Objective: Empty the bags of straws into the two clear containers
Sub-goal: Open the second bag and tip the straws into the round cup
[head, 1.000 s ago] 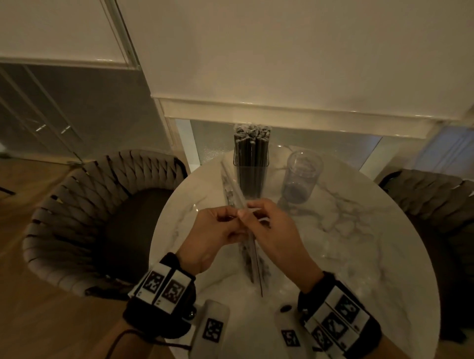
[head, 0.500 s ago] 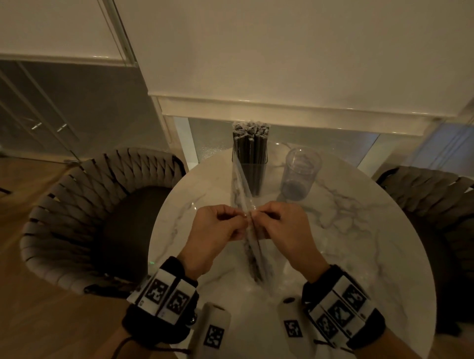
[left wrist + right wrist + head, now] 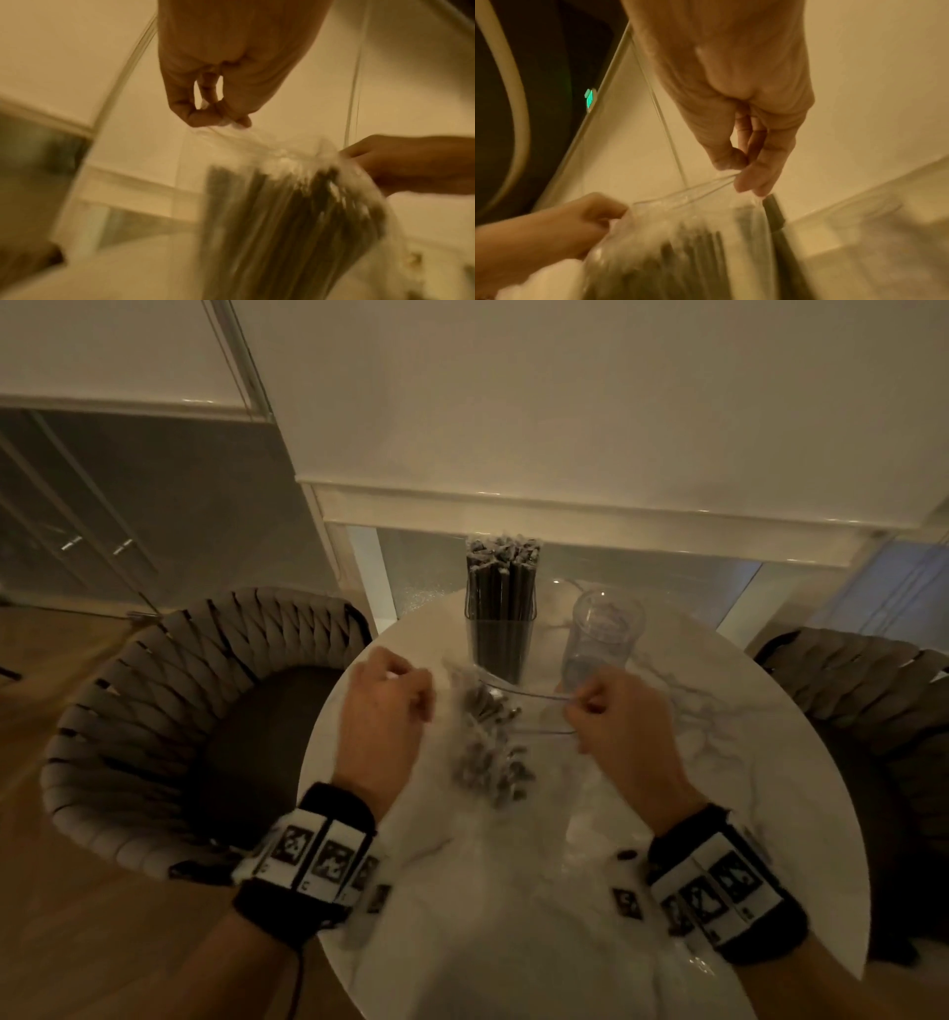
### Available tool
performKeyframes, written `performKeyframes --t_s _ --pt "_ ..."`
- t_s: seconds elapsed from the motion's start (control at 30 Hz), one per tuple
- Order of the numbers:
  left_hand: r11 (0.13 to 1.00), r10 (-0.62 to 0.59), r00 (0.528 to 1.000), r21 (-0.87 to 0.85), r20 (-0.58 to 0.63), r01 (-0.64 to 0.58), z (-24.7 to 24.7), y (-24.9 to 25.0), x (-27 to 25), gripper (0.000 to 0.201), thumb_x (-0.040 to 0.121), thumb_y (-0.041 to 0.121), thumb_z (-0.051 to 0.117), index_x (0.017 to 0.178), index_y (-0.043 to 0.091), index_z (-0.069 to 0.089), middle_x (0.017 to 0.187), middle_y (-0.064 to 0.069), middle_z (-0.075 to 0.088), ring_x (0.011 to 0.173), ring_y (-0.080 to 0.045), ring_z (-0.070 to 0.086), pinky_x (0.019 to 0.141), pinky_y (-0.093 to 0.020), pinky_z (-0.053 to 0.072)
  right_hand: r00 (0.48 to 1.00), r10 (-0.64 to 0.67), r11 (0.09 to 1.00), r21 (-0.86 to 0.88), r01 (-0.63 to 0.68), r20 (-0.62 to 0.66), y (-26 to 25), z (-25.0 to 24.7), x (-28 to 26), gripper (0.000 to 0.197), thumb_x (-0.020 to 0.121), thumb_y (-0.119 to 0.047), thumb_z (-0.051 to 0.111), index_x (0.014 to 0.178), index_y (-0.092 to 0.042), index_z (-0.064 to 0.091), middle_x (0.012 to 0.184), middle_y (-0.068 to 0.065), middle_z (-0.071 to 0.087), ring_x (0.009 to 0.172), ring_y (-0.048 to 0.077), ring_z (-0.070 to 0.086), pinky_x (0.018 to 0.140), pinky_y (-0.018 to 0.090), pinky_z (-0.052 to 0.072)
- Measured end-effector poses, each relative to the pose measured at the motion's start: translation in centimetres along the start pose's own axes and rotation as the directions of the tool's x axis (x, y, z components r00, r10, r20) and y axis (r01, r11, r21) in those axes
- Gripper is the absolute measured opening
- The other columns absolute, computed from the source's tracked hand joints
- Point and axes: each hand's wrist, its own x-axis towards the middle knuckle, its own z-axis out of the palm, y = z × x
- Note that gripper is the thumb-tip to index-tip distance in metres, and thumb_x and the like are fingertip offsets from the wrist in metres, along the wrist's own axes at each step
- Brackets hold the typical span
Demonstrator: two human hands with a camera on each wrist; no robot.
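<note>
Clear bag [image 3: 493,793] of straws [image 3: 488,747] | left hand [image 3: 382,706], right hand [image 3: 616,711] pinch mouth apart

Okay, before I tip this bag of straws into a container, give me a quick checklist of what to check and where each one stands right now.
1. Bag mouth pulled open: ok, its rim is stretched between both hands.
2. Left hand pinches the rim: ok.
3. Right hand pinches the rim: ok.
4. Round container has room: ok, no straws stand in it.
5. Square container has room: not ok, packed with dark straws.
6. Bag lifted over a container: not ok, it sits in front of both, near the table.
</note>
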Motion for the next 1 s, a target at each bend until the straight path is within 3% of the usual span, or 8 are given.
performKeyframes --t_s 0.13,0.23,0.37,0.53,0.67,0.77,0.9,1.0 --pt "0.989 -0.071 0.995 0.134 0.064 0.062 -0.5 -3.3 0.2 0.035 0.080 -0.007 0.053 0.102 0.016 0.068 0.132 -0.009 0.048 0.115 -0.028 0.050 0.085 -0.029 0.046 0.998 0.052 0.973 -0.222 -0.055 -0.021 2.2 -2.0 0.9 0.010 0.076 -0.012 0.066 0.072 -0.013 0.056 0.059 -0.007 0.055 0.055 0.010 0.054 0.050 0.019 0.041" --pt "0.997 -0.054 0.966 -0.035 0.253 0.065 0.4 -2.4 0.7 0.062 0.074 -0.006 0.058 0.133 0.012 0.050 0.143 -0.006 0.042 0.125 -0.028 0.047 0.103 -0.028 0.036 0.991 0.018 0.978 -0.207 0.009 0.129 2.0 -0.2 0.9 0.024 0.077 -0.020 0.066 0.099 -0.019 0.057 0.082 -0.008 0.055 0.077 0.017 0.057 0.068 0.032 0.049" --pt "0.998 -0.061 0.957 -0.016 0.284 0.069 0.0 -2.3 0.9 0.074 0.074 -0.002 0.061 0.140 0.020 0.038 0.151 0.001 0.030 0.126 -0.027 0.045 0.105 -0.036 0.041 0.951 0.048 0.968 -0.247 0.031 0.307 2.9 0.3 1.5 0.035 0.079 -0.009 0.060 0.113 -0.015 0.060 0.108 0.013 0.065 0.096 0.031 0.063 0.083 0.041 0.053" --pt "0.989 -0.077 0.920 0.146 0.383 0.022 -0.7 -2.6 0.0 0.082 0.074 -0.001 0.060 0.140 0.036 0.029 0.154 0.009 0.014 0.115 -0.024 0.051 0.074 -0.035 0.052 0.909 0.235 0.965 -0.196 -0.176 0.344 2.3 -1.5 2.7 0.023 0.083 -0.002 0.054 0.101 -0.007 0.067 0.083 0.018 0.070 0.062 0.026 0.065 0.056 0.029 0.058" --pt "0.951 -0.172 0.842 -0.137 0.510 0.278 -1.1 -3.0 0.7 0.087 0.071 -0.005 0.069 0.143 0.025 0.032 0.145 0.006 0.031 0.115 -0.023 0.049 0.073 -0.014 0.044 0.902 0.236 0.950 0.110 -0.293 0.362 0.0 -3.0 3.5 0.008 0.084 -0.007 0.060 0.085 -0.007 0.068 0.059 0.008 0.063 0.044 0.014 0.057 0.040 0.019 0.048" --pt "0.924 -0.291 0.817 -0.076 0.499 0.376 0.4 -3.3 0.9 0.077 0.078 0.002 0.066 0.144 0.021 0.031 0.147 -0.003 0.032 0.120 -0.027 0.048 0.088 -0.028 0.049 0.857 0.297 0.946 -0.009 -0.324 0.420 0.5 -1.4 3.9 0.016 0.085 -0.003 0.053 0.073 -0.004 0.063 0.054 0.008 0.058 0.040 0.014 0.054 0.038 0.020 0.044" --pt "0.657 -0.393 0.663 -0.311 0.637 0.687 1.9 -2.6 0.8 0.090 0.082 0.003 0.066 0.149 0.030 0.012 0.141 -0.002 0.034 0.081 -0.023 0.063 0.048 -0.021 0.055 0.850 0.354 0.926 -0.020 -0.376 0.389 1.2 0.5 4.4 0.018 0.091 -0.006 0.047 0.085 0.004 0.060 0.058 0.014 0.060 0.033 0.008 0.057 0.035 0.015 0.045" --pt "0.473 -0.286 0.640 -0.476 0.713 0.741 2.4 -1.9 0.9 0.107 0.074 -0.005 0.072 0.149 0.030 0.005 0.140 0.002 0.038 0.092 -0.019 0.063 0.057 -0.025 0.058 0.853 0.268 0.893 0.216 -0.394 0.448 0.9 0.6 4.7 0.025 0.087 -0.016 0.062 0.107 -0.002 0.059 0.086 0.016 0.066 0.067 0.019 0.069 0.056 0.026 0.057"
